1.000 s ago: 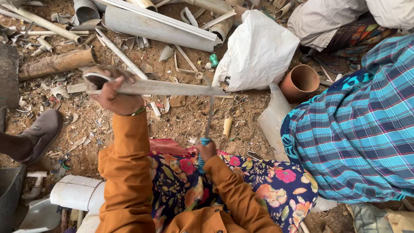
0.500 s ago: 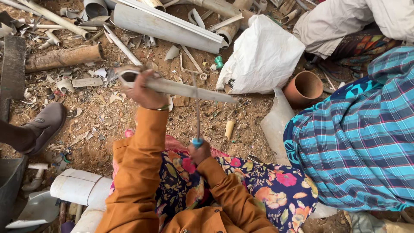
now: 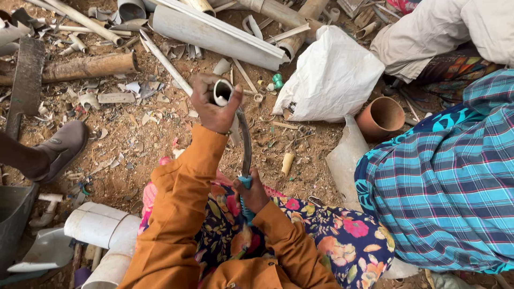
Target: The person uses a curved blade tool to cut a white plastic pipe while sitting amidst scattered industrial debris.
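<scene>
My left hand (image 3: 214, 107) is closed around a short grey pipe piece (image 3: 223, 92), its open end facing up at me. My right hand (image 3: 250, 191), nearer my body, grips the blue handle of a curved blade (image 3: 245, 140) whose tip rises to touch the pipe just beside my left fingers. Beyond the left hand lies a long grey half-pipe (image 3: 214, 36); off to the right sit a white sack (image 3: 332, 77) and a brown pipe socket (image 3: 381, 118) on the dirt ground (image 3: 139, 139).

Our left hand (image 3: 214, 104) grips a short grey plastic pipe (image 3: 222, 92) while our right hand (image 3: 251, 191) holds a blue-handled curved blade (image 3: 245, 142) against it.
</scene>
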